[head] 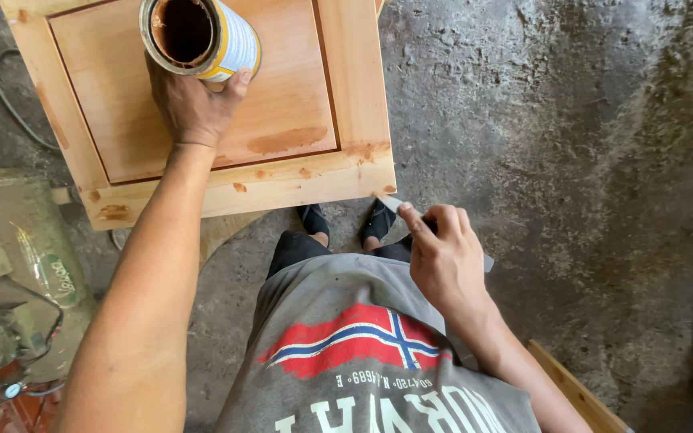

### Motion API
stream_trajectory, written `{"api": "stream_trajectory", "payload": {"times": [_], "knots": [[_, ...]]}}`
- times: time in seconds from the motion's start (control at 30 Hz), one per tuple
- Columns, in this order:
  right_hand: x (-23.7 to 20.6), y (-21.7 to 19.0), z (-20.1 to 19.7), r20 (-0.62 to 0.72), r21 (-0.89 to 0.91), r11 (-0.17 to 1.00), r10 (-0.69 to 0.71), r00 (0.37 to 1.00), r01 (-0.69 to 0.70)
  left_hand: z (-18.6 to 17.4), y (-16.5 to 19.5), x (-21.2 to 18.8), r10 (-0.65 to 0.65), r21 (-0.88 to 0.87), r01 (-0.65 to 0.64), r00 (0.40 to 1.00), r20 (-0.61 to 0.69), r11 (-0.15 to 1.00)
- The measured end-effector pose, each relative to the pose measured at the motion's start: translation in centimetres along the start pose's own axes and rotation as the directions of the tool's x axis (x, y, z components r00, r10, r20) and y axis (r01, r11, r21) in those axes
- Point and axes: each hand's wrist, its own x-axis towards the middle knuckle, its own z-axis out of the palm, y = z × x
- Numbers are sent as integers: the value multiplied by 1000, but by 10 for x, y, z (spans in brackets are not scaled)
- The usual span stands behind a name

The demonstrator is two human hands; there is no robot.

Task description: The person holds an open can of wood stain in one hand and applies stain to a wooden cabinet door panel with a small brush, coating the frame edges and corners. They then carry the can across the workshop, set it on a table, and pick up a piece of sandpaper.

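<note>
Item: my grey shirt [346, 353], at 6 o'clock, nearest the camera, with a red, white and blue flag print across the chest.

Item: my right hand [443, 256], at about 4 o'clock from centre, fingers closed around a small putty knife [399, 207]. Its pale blade points toward 10 o'clock, and the tip touches the near right corner of the door panel.

Item: my feet in dark sandals [346, 223], just above the shirt and below the panel's near edge, on the rough grey concrete floor [571, 144].

Item: my left forearm, running from 7 o'clock up toward 11 o'clock. My left hand [194, 104] grips an open tin can [198, 32] from beneath, thumb on the label side. The can is tilted, its mouth facing the camera, the inside brown-stained, the label white with yellow bands.

Item: wooden door panel [282, 96], at 11 to 12 o'clock, lying flat with a raised frame and a recessed centre. Patches of brownish filler show along the near rail and at the near right corner.

Item: greenish dusty machine [18, 265], at 9 o'clock, beside a dark cable [10, 104] on the floor.

Item: a strip of wood [571, 389], at 5 o'clock.
</note>
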Motion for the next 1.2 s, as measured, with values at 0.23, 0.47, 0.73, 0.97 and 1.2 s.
{"api": "stream_trajectory", "payload": {"times": [0.23, 0.47, 0.73, 0.97, 1.2], "knots": [[-3, -4, 2, 41, 26, 998, 51, 998, -53, 2, 5, 2, 39, 61, -37, 998, -43, 997], [0, 10, -1, 12, 26, 996, 83, 996, -84, 0, 9, 1, 31, 41, -31, 1000, -3, 999], [1, 9, -5, 29, 44, 999, 23, 999, -24, 2, 10, 2, 62, 51, -61, 998, -26, 997], [-1, 2, 3, 34, 20, 999, 42, 999, -42, 1, 8, 1, 82, 51, -80, 996, -37, 995], [-4, -7, 13, 13, 21, 1000, 18, 1000, -19, 5, 10, 0, 61, 34, -60, 997, -40, 998]]}}
